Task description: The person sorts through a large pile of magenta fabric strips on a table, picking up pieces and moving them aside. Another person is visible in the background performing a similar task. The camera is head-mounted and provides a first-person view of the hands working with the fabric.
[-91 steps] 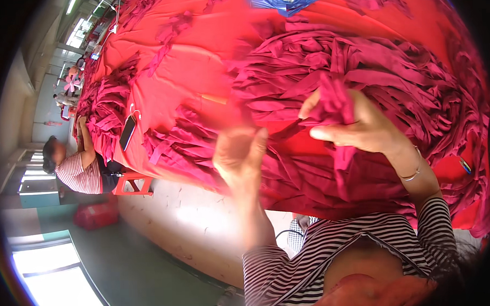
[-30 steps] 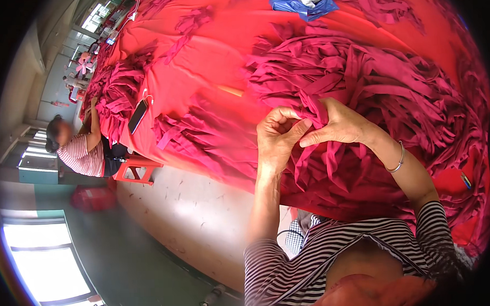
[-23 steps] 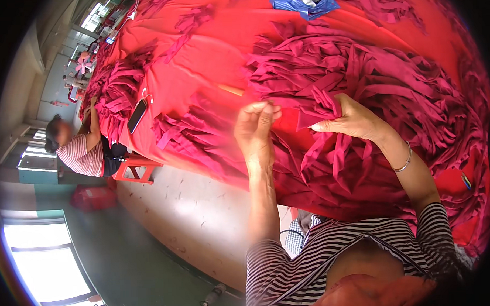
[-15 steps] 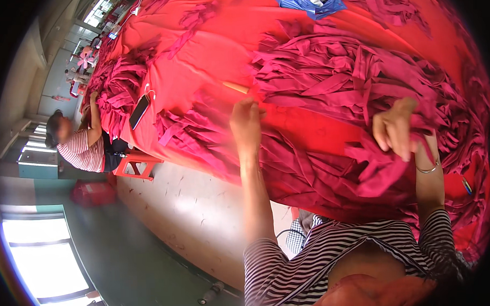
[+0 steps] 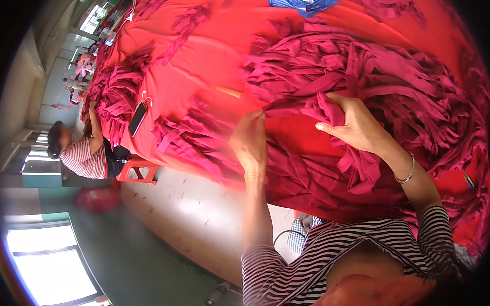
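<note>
A dark pink fabric strip [image 5: 294, 104] stretches between my two hands, above a red cloth [image 5: 304, 135]. At its left end, my left hand [image 5: 248, 145] pinches the strip between thumb and fingertips. My right hand [image 5: 360, 124] holds a gathered part of it, thumb pointing left and fingers curled behind the fabric. More of the strip seems to hang below the right hand. Just beyond is a large heap of similar strips [image 5: 301, 59]. Other loose strips [image 5: 321, 177] lie nearer me, under my forearms.
A yellow-orange stick-like piece [image 5: 229, 92] lies beyond my left hand. Farther left are a phone [image 5: 138, 119] with a white cord and another strip pile [image 5: 118, 87]. A blue plastic bag [image 5: 304, 2] sits at the far side. A co-worker [image 5: 86, 153] is at the table's left edge, beside a red stool [image 5: 138, 172].
My right hand has moved left toward my left hand, bringing the strip with it. The strip now spans both hands. My left hand stays in nearly the same place.
</note>
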The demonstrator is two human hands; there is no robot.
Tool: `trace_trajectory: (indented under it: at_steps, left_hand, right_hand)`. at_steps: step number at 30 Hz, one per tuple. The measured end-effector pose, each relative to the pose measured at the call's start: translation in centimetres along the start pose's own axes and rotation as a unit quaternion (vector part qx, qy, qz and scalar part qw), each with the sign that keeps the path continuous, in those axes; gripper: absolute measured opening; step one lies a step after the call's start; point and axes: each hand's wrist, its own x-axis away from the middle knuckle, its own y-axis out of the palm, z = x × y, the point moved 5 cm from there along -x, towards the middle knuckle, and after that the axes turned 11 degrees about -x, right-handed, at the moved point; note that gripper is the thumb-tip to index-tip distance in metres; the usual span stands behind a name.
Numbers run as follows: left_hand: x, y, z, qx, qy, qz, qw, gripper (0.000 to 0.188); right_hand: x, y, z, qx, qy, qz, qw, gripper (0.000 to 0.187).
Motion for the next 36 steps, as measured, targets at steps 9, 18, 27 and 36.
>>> trace_trajectory:
  at_steps: [9,18,27,36]
  left_hand:
    - [3.0,1.2,-0.4,0.348,-0.118,-0.125,0.922,0.019]
    - [2.4,1.1,-2.7,0.441,-0.209,-0.072,0.87,0.013]
    - [3.3,1.3,-2.8,0.559,-0.221,-0.119,0.79,0.012]
    - [4.7,1.4,-1.0,0.505,-0.177,-0.162,0.829,0.012]
  right_hand:
    - [-0.8,5.2,2.4,0.032,-0.116,-0.037,0.992,0.037]
    - [-1.3,-0.9,0.6,-0.062,0.099,-0.019,0.993,0.042]
    - [-2.2,2.4,3.7,-0.076,0.052,-0.062,0.994,0.04]
    - [-1.4,3.6,-1.1,-0.028,-0.21,-0.092,0.973,0.045]
